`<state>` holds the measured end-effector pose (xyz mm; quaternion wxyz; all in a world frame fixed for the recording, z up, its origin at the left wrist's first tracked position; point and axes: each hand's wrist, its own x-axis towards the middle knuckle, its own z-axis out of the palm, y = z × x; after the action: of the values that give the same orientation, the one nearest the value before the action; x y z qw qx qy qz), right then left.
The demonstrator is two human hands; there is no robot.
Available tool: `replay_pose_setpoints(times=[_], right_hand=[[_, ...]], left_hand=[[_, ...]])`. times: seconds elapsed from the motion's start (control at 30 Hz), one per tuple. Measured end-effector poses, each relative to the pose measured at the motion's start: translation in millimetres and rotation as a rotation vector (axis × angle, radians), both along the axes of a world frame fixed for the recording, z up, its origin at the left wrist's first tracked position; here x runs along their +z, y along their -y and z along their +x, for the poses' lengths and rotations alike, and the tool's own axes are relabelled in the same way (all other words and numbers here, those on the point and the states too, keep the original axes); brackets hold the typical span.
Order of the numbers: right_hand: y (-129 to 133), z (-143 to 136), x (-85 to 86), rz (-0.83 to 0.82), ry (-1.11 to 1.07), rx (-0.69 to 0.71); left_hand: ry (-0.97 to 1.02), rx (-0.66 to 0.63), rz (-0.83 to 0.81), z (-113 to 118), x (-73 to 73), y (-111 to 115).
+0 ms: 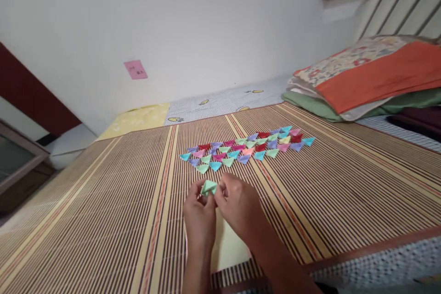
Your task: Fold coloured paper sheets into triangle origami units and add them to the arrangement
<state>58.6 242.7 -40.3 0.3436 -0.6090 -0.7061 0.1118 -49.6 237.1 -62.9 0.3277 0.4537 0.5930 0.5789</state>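
One wall (206, 32), plain and white, closes off the far side. One mat (120, 220), slatted like bamboo, smooth and close-striped in dark and straw tones, crossed by paler bands with red lines; we record it as the main surface. One ribbed white radiator (403, 9), upper right. One pile of soft folded bedding (372, 73), floral and orange above green, at the mat's far right. One checked cloth (223, 98) with yellow fruit motifs, along the wall; one yellow patterned cloth (138, 119) adjoins it.

Hands, two: we find the left hand (200, 213) pinching one small green folded piece (208, 187) by its left side, and the right hand (239, 200) grasping its right edge between thumb and fingers. One pale yellow sheet (229, 248), flat, partly beneath the wrists. One pink note (135, 69) on the wall.

Folded paper triangles (244, 159), crisp and pointed — we count more than thirty, crowded too closely for an exact figure — in slanting rows beyond the hands: green, blue, violet, pink, red, one yellow.
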Motion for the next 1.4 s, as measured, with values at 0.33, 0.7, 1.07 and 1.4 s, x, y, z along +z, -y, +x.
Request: replay_pose_setpoints(times=[0.33, 0.7, 1.07, 1.4], right_hand=[[-8, 16, 0.1, 0.023, -0.258, 0.219], [-12, 20, -10.3, 0.068, -0.015, 0.405], [-21, 39, -11.6, 0.04, 0.004, 0.335], [-57, 25, -20.2, -0.061, 0.125, 0.335]], left_hand=[[0.126, 0.002, -0.08, -8, 1.5, -4], [0.132, -0.085, -0.133, -13, 2.3, -5], [0.008, -0.122, -0.071, -51, 8.5, 0], [0.475, 0.081, 0.066, -66, 12.8, -1]])
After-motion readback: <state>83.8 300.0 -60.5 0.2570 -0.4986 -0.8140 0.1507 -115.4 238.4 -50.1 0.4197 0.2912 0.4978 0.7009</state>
